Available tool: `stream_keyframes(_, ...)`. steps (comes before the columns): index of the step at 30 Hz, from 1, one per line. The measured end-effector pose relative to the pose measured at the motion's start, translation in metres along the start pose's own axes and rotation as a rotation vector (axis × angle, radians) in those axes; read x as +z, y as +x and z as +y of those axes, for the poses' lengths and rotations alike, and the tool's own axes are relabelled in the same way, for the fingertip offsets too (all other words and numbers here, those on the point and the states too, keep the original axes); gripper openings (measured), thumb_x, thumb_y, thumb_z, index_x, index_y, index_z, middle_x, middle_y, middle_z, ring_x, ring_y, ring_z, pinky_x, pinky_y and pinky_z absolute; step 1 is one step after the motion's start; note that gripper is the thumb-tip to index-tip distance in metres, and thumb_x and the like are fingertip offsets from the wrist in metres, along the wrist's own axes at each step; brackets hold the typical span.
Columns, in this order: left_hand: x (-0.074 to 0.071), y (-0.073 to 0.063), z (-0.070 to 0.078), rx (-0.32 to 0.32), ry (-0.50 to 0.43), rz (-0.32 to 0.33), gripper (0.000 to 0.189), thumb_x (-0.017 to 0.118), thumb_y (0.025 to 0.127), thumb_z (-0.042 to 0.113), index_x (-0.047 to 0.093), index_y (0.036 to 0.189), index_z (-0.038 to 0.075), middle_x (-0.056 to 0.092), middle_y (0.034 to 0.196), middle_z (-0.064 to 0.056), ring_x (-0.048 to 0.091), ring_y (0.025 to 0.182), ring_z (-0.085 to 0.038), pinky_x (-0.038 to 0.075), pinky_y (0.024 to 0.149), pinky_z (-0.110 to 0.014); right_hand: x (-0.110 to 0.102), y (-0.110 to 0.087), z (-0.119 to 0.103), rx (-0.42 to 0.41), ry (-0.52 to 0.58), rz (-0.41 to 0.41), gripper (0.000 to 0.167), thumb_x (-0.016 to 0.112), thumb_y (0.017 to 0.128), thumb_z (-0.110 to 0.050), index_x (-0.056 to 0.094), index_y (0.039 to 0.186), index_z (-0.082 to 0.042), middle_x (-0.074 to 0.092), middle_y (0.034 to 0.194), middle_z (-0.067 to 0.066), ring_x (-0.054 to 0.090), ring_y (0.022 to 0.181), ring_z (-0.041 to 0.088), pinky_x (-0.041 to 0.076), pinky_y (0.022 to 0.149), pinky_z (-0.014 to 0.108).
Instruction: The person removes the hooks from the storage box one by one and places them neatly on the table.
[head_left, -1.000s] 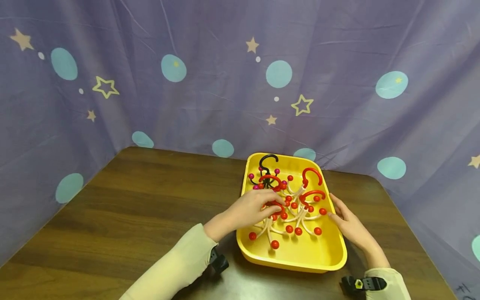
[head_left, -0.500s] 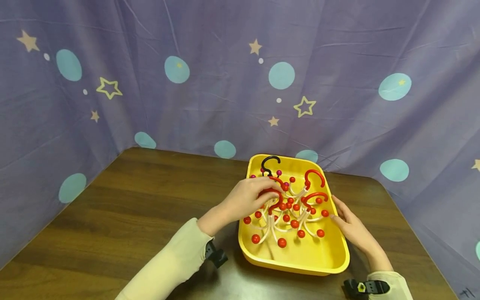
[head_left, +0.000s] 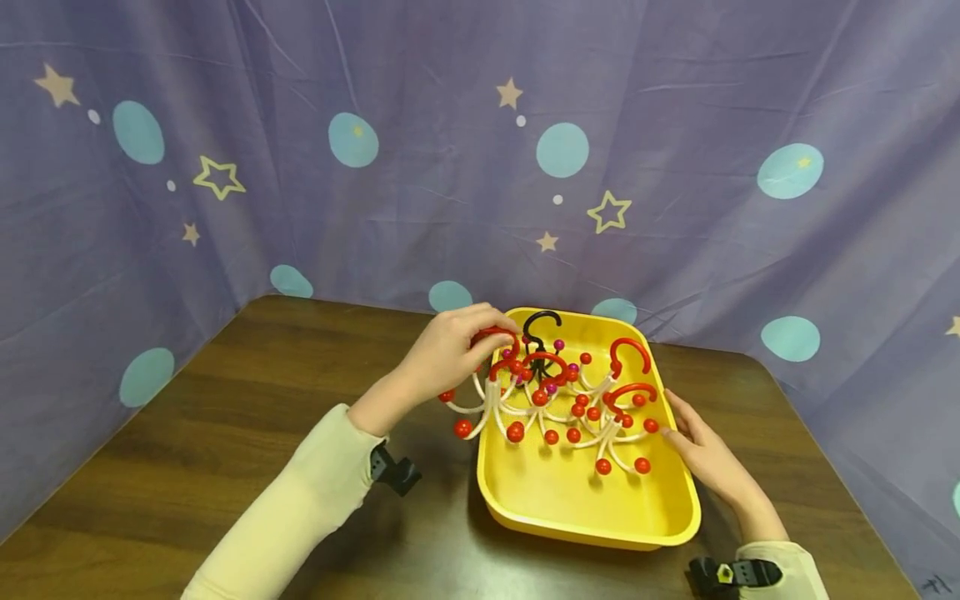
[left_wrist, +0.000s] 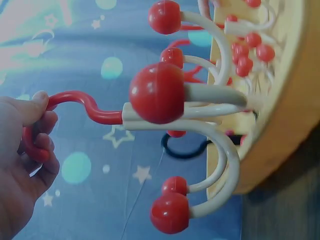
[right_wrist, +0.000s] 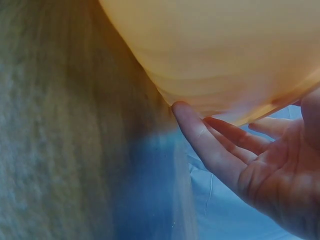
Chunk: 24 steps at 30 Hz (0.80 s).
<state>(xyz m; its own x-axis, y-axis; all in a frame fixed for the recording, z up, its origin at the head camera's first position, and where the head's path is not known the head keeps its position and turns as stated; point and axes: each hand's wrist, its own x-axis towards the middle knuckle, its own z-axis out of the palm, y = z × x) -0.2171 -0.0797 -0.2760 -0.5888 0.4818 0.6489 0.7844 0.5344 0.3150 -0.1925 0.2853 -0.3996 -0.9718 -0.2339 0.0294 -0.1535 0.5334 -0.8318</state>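
Now, look at our left hand (head_left: 450, 350), fingers and thumb curled round the hook of a hanger (head_left: 492, 393)! It hangs upright at the left wall of the tray (head_left: 581, 500), prongs down, some red balls outside over the table (head_left: 262, 400), some inside the wall. In the tray sit the others: a red-hooked neighbour (head_left: 566, 368) just beside, overlapping ours in the head view, though whether they touch we can't tell; two more (head_left: 633, 387) toward the right; a black one (head_left: 542, 314) at the far end. Across the way, our right hand (head_left: 708, 454) rests against the tray's right side, fingers fairly straight, not clenched, steadying it, we'd judge.

And the stage of play? By the look of it, mid lift-out: one up, four in the tray. Next, we reckon, calls for a touch more height and a shift to our left, so the inner prongs clear wall and neighbour, then a gentle lowering, perhaps onto the table. Snagging is the danger to watch!
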Motion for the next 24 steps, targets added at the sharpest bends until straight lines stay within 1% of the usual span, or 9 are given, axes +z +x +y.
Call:
stream_keyframes(3, -0.008, 0.002, -0.010, -0.023, 0.026, 0.003, 0.012, 0.059, 0.088, 0.020, 0.068, 0.095, 0.016, 0.066, 0.090, 0.005, 0.055, 0.076, -0.006, 0.045, 0.067, -0.023, -0.001, 0.001, 0.000, 0.000, -0.001, -0.006, 0.061, 0.042, 0.096, -0.014, 0.008, 0.146, -0.004, 0.038, 0.130, 0.035, 0.056, 0.102, 0.033, 0.050, 0.072, 0.022)
stream_keyframes(6, -0.014, 0.003, -0.022, -0.051, 0.062, 0.016, 0.012, 0.059, 0.088, 0.021, 0.068, 0.095, 0.015, 0.066, 0.090, 0.004, 0.058, 0.080, -0.009, 0.046, 0.071, -0.026, -0.001, 0.001, 0.000, 0.003, 0.002, -0.006, 0.061, 0.042, 0.096, -0.014, 0.008, 0.146, -0.005, 0.040, 0.129, 0.035, 0.058, 0.100, 0.030, 0.050, 0.071, 0.022)
stream_keyframes(9, -0.017, 0.005, -0.034, -0.093, 0.095, 0.022, 0.013, 0.059, 0.088, 0.022, 0.068, 0.095, 0.015, 0.066, 0.090, 0.003, 0.059, 0.079, -0.010, 0.046, 0.071, -0.028, -0.001, 0.001, 0.000, 0.003, 0.015, -0.005, 0.060, 0.042, 0.096, -0.013, 0.008, 0.146, -0.005, 0.041, 0.127, 0.035, 0.059, 0.098, 0.027, 0.051, 0.071, 0.023)
stream_keyframes(12, -0.019, 0.006, -0.045, -0.158, 0.121, 0.012, 0.014, 0.058, 0.089, 0.024, 0.068, 0.095, 0.016, 0.066, 0.091, 0.003, 0.058, 0.075, -0.011, 0.046, 0.069, -0.029, 0.000, 0.001, -0.001, 0.001, 0.023, -0.007, 0.060, 0.042, 0.096, -0.013, 0.009, 0.146, -0.005, 0.040, 0.127, 0.035, 0.059, 0.097, 0.027, 0.051, 0.071, 0.024)
stream_keyframes(15, -0.018, 0.007, -0.055, -0.232, 0.135, 0.002, 0.015, 0.058, 0.089, 0.026, 0.068, 0.096, 0.017, 0.066, 0.093, 0.002, 0.058, 0.074, -0.013, 0.046, 0.067, -0.030, 0.001, 0.002, -0.002, 0.001, 0.032, -0.012, 0.060, 0.041, 0.096, -0.012, 0.008, 0.146, -0.006, 0.040, 0.127, 0.036, 0.059, 0.096, 0.027, 0.051, 0.070, 0.024)
stream_keyframes(17, -0.015, 0.009, -0.061, -0.272, 0.145, 0.000, 0.016, 0.057, 0.090, 0.026, 0.068, 0.097, 0.017, 0.066, 0.095, 0.001, 0.059, 0.076, -0.015, 0.046, 0.069, -0.032, 0.000, 0.002, -0.002, 0.004, 0.033, -0.013, 0.060, 0.041, 0.096, -0.012, 0.008, 0.146, -0.006, 0.040, 0.127, 0.036, 0.060, 0.096, 0.027, 0.051, 0.070, 0.024)
stream_keyframes(20, -0.008, 0.012, -0.071, -0.316, 0.160, 0.013, 0.016, 0.059, 0.089, 0.026, 0.068, 0.097, 0.017, 0.066, 0.096, 0.000, 0.061, 0.080, -0.018, 0.047, 0.071, -0.034, -0.001, 0.002, -0.002, 0.006, 0.026, -0.006, 0.060, 0.042, 0.096, -0.012, 0.008, 0.146, -0.005, 0.042, 0.126, 0.035, 0.060, 0.094, 0.024, 0.051, 0.070, 0.024)
stream_keyframes(24, 0.000, 0.013, -0.082, -0.366, 0.180, 0.036, 0.014, 0.060, 0.088, 0.024, 0.069, 0.096, 0.016, 0.067, 0.096, 0.000, 0.062, 0.083, -0.020, 0.047, 0.073, -0.036, -0.001, 0.001, -0.002, 0.018, 0.012, -0.005, 0.060, 0.042, 0.096, -0.013, 0.009, 0.146, -0.005, 0.042, 0.126, 0.035, 0.060, 0.096, 0.026, 0.052, 0.070, 0.025)
